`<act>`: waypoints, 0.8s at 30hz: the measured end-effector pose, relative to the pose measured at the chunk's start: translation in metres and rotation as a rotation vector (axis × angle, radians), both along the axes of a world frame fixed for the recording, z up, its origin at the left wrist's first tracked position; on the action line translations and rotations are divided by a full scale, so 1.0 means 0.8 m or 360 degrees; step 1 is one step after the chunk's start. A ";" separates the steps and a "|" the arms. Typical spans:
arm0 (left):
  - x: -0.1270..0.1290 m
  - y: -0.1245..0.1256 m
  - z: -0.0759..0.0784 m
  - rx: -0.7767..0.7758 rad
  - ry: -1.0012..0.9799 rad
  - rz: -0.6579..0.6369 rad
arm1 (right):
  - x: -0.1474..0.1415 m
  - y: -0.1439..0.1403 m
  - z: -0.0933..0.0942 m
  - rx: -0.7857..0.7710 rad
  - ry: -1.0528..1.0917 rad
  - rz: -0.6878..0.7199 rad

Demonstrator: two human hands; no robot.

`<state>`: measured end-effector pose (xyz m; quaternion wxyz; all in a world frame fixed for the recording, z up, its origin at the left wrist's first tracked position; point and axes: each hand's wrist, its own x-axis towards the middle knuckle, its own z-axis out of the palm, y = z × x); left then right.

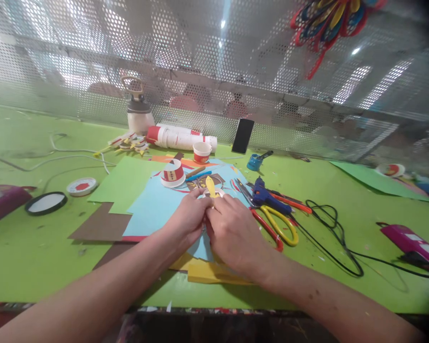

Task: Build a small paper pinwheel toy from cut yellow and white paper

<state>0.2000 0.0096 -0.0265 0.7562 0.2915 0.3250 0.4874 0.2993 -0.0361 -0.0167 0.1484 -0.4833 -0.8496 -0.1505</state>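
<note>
Close together over the papers, both my hands have curled fingers. My left hand (188, 213) and my right hand (232, 229) grip a small white piece (219, 192) that shows only as a rounded edge above the knuckles. A yellow paper cutout (210, 186) stands up from it. My fingers cover the rest. Under them lie light blue paper sheets (150, 207). Beyond the left hand sits an upturned red and white paper cup (173, 174). To the right of my right hand are scissors (278, 224) with red and yellow handles and a blue glue gun (270, 197).
Along the back stand a pump sprayer (138, 116), a row of stacked paper cups (182, 138), an upright phone (243, 136) and a blue jar (254, 162). A tape roll (82, 186) lies left. A black cord (338, 252) trails right to a magenta device (413, 245).
</note>
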 end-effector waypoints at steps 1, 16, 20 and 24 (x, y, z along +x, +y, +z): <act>0.000 0.000 0.000 0.0006 -0.0008 0.0013 | -0.001 0.000 0.000 -0.0005 0.0012 -0.0014; 0.001 -0.006 0.006 0.0021 0.0012 0.0152 | -0.003 -0.001 0.000 0.0051 0.0163 -0.0065; -0.003 0.001 0.008 0.0057 0.0056 0.0186 | 0.010 -0.005 0.014 -0.0007 0.0402 -0.0015; -0.004 0.003 0.010 0.0064 0.0092 0.0161 | 0.036 0.003 0.030 -0.0121 0.0857 -0.0061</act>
